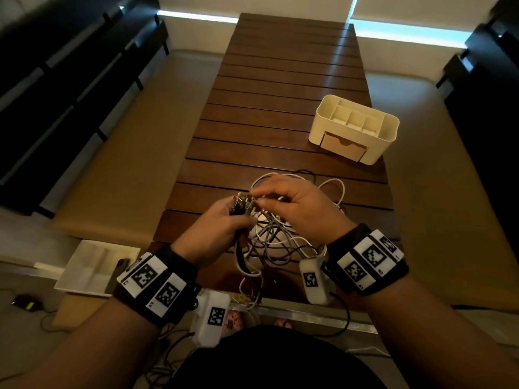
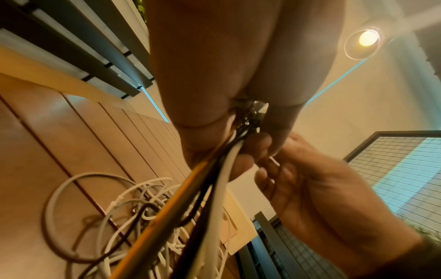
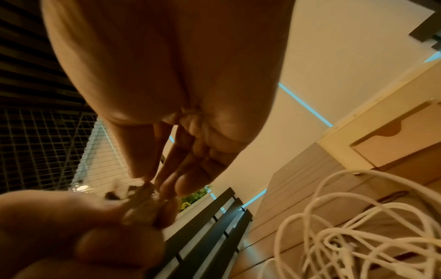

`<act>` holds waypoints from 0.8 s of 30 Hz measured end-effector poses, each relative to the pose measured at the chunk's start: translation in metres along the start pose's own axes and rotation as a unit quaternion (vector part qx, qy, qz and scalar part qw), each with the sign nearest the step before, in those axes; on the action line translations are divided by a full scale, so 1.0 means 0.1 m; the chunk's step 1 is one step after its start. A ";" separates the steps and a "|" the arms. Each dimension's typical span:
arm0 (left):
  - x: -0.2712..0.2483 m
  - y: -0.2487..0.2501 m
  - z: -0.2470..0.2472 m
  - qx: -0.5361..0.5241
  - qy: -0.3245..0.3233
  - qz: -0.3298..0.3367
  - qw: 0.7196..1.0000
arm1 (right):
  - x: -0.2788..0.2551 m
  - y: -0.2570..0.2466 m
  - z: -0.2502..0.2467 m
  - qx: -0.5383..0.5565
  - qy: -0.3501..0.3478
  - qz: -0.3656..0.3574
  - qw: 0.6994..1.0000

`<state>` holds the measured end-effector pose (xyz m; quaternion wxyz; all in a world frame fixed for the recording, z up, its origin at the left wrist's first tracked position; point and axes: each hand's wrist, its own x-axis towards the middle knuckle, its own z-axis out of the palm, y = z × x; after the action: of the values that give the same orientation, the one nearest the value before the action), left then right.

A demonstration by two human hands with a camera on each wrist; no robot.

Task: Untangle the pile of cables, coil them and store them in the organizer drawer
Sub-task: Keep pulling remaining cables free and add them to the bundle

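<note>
the left hand grips a bundle of cable ends, fingers curled round it, just nearer than the cable pile on the slatted bench; the right hand pinches one plug at the bundle's top. these cords look light, limp and springy, apt to snag, so take each by its stiff plug. the organizer stands beyond the pile, its drawer closed

Head looks down; wrists look up, sharing cables.
</note>
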<state>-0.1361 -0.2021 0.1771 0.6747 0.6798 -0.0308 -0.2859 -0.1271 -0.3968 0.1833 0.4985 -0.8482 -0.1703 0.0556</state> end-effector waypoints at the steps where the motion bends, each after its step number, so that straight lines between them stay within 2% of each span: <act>1: 0.00 -0.01 -0.03 -0.002 0.015 -0.011 1.000 | 0.00 0.10 -0.05 -0.006 0.022 0.029 0.999; 3: -0.01 -0.02 -0.09 -0.011 0.043 -0.026 0.999 | -0.02 0.33 -0.18 -0.024 0.074 0.121 0.990; 4: -0.01 -0.03 -0.12 -0.014 0.052 -0.028 0.998 | -0.03 0.44 -0.23 -0.038 0.079 0.178 0.980; 6: -0.02 -0.04 -0.15 -0.020 0.067 -0.028 0.997 | -0.06 0.63 -0.24 -0.070 0.028 0.279 0.957; 8: -0.01 -0.06 -0.16 -0.025 0.083 -0.030 0.996 | -0.09 0.74 -0.14 -0.082 -0.049 0.317 0.944; 11: -0.01 -0.08 -0.16 -0.032 0.099 -0.031 0.994 | -0.14 0.87 0.19 -0.165 -0.148 0.287 0.932; 14: -0.02 -0.08 -0.16 -0.033 0.096 -0.036 0.994 | -0.18 0.99 0.50 -0.295 -0.211 0.253 0.897; 17: -0.04 -0.08 -0.17 -0.036 0.093 -0.043 0.994 | -0.15 1.10 0.60 -0.346 -0.186 0.246 0.886; 21: -0.09 -0.07 -0.18 -0.037 0.093 -0.046 0.994 | -0.05 1.17 0.50 -0.318 -0.107 0.237 0.912; 24: -0.12 -0.07 -0.20 -0.040 0.098 -0.050 0.993 | 0.01 1.18 0.39 -0.325 -0.045 0.228 0.917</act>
<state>-0.1400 -0.1786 0.1737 0.6858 0.6776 0.0811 -0.2527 -0.1085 -0.4167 0.0619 0.1605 -0.9760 -0.0037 0.1472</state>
